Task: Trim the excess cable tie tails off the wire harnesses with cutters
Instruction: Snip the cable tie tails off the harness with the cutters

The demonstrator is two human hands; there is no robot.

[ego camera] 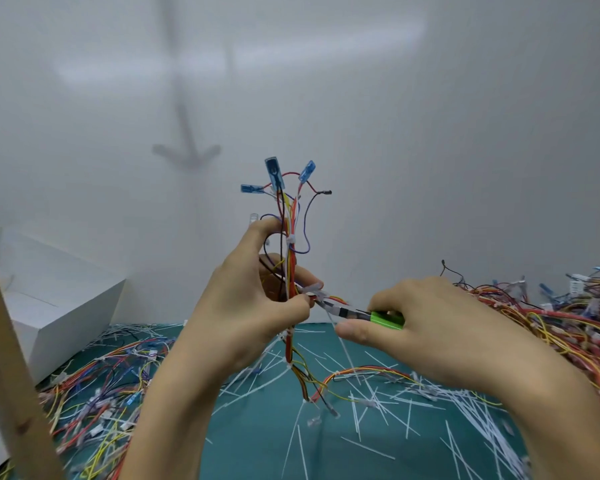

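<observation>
My left hand (253,306) grips a wire harness (290,258) and holds it upright above the green mat; its red, yellow, white and black wires end in blue terminals (274,173) at the top. A white cable tie (290,240) wraps the bundle above my fingers. My right hand (430,323) holds green-handled cutters (383,319). Their jaws (321,301) reach left to a white tie with a tail (333,318) at my left thumb. Whether the jaws touch the tail is unclear.
Cut white tie tails (371,396) litter the green mat (257,455). One pile of harnesses (94,389) lies at the left, another pile of harnesses (575,320) at the right. A white box (56,306) stands back left, a wooden post (11,375) near left, a white wall behind.
</observation>
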